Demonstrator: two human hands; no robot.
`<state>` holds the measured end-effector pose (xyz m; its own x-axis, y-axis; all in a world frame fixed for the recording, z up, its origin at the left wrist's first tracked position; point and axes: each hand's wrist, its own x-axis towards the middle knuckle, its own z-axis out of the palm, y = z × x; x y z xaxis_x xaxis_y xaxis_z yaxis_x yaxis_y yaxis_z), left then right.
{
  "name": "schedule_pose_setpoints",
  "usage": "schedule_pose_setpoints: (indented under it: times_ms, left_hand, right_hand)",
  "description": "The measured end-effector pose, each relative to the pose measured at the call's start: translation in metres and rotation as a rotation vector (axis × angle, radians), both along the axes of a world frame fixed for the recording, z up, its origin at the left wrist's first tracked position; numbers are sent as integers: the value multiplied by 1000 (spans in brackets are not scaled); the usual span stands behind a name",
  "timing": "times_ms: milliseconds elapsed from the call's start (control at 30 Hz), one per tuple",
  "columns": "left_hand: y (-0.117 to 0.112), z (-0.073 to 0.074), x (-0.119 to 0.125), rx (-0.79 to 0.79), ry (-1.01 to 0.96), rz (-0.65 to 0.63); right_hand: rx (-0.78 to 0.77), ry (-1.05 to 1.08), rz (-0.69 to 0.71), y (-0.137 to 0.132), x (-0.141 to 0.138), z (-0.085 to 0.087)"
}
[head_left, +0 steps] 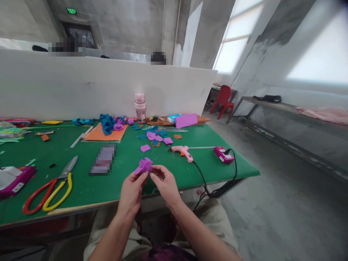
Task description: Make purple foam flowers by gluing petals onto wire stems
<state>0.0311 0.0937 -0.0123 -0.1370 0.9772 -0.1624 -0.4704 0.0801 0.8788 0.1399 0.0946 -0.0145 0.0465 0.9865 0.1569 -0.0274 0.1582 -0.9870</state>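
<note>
A small purple paper flower [144, 165] is held above the front edge of the green table [114, 170]. My left hand [133, 191] pinches it from below with thumb and fingers closed on it. My right hand [164, 183] is beside it, fingertips pinched at the flower's right side. Loose purple and blue paper squares [155, 137] lie further back on the table. A pink glue gun [181, 151] rests just right of my hands, its black cord running off the table edge.
Large scissors with red and yellow handles [51, 188] lie front left. Finished blue and purple flowers [111, 124] sit on an orange sheet [104, 135]. A pink bottle [140, 106] stands by the white partition. A pink power strip [223, 154] lies at right; a red chair [223, 99] stands beyond.
</note>
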Motion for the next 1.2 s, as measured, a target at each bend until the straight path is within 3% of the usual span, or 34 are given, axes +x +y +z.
schedule_pose_setpoints:
  times_ms: [233,533,633,767,933,1200]
  left_hand:
    - [-1,2,2,21,-4,17]
    - [-1,0,0,75,134,95]
    - [-2,0,2,96,139,123]
    - [0,2,3,58,8,136]
    - [1,4,1,-73,-251,17]
    - [2,-1,0,-47,-260,-16]
  right_hand:
    - [-20,79,-14,-2,-5,2]
    - [276,-281,-70,-17,-9,4]
    - [310,-333,-88,-22,-13,2]
    - [284,-297,-59,-25,-12,3]
    - [138,-124,-93,-15,2,2]
    - [202,-181,-77,-13,2,2]
